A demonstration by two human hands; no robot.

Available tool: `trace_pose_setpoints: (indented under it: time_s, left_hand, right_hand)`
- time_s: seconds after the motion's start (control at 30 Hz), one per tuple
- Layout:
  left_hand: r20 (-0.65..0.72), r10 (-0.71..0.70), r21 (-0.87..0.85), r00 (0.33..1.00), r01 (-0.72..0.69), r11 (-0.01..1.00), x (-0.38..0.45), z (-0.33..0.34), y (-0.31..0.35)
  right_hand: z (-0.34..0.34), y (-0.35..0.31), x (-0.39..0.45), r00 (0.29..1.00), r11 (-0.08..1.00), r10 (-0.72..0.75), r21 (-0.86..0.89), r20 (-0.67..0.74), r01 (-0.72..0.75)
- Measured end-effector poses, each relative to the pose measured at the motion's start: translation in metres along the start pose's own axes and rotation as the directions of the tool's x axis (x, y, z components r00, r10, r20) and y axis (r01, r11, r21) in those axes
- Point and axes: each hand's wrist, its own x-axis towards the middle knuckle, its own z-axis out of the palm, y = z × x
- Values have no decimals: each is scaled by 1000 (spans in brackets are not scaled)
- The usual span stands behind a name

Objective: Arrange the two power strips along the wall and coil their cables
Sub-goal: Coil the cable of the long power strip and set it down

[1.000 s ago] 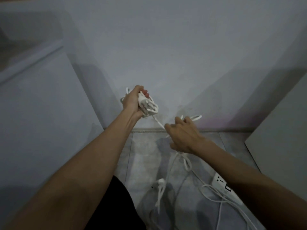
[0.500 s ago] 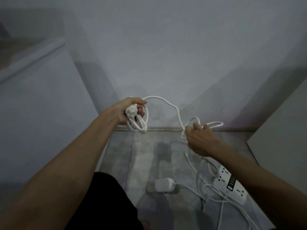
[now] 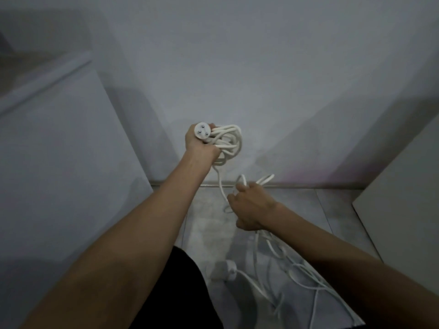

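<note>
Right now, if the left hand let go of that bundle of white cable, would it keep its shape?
Probably not. The coil is loose, uneven loops held only by the left hand, so it would likely spring apart. The cable looks floppy: it sags down to the right hand. The plug might drag one end down first.

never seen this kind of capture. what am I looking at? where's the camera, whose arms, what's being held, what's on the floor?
No machine here: a person works with bare hands, filmed by one wide-angle camera worn on the head, looking forward and down. The left hand is raised against the pale wall and grips a bundle of coiled white cable along with its round white three-pin plug. The right hand, lower, feeds in the loose run of that cable. On the grey tiled floor lie more tangled white cable and a white plug block. No power strip is visible right now.
</note>
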Motion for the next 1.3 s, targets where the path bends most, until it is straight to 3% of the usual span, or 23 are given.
trace_pose_setpoints:
  time_s: [0.13,0.2,0.37,0.47,0.57,0.67,0.73,0.83,0.9,0.97,1.03,1.1,1.2,1.3]
  left_hand:
    - [-90,133,15,987,-132,991,5,-15,6]
    - [-116,156,48,981,-152,987,10,-23,12]
    - [-114,247,171,962,-226,959,12,-19,19]
    - [-111,346,340,932,-291,894,13,-15,10]
    - [-38,484,665,874,-340,665,11,-20,-3]
    - [222,530,899,818,-382,213,8,-20,-10]
    - [303,530,934,792,-356,-2,6,-26,-4]
    - [296,592,952,749,-284,-117,8,-47,17]
    - [309,563,950,766,-276,-145,7,-55,22]
    - [409,486,911,773,-309,-275,3,-58,20]
    - [524,396,831,754,-349,-434,-1,-62,20]
    - [552,379,804,743,-353,-478,-2,-69,26]
    - [455,539,890,709,-336,-309,-8,-69,35]
    - [392,687,918,611,-305,-253,-18,-61,35]
  right_hand:
    - [-9,5,-9,995,999,0,41,-99,4]
    - [-12,8,-10,976,996,17,93,-218,4]
    - [-13,28,-10,865,994,106,69,-491,-83]
    - [-19,21,-7,797,999,45,38,-603,-28]
    - [-23,19,-8,756,999,9,31,-655,14]
    - [-33,20,-15,679,998,44,66,-733,6]
    - [-37,20,-25,621,998,35,54,-783,12]
    - [-24,30,-34,635,993,-11,67,-772,100]
    - [-11,39,-33,711,985,18,135,-703,107]
    - [-2,43,-33,797,957,99,277,-595,88]
    - [1,58,-40,829,856,293,517,-476,-5]
    - [5,81,-53,757,739,480,669,-443,-77]
    - [7,97,-61,589,535,702,843,-400,-65]
    - [12,96,-52,527,118,838,990,-138,72]
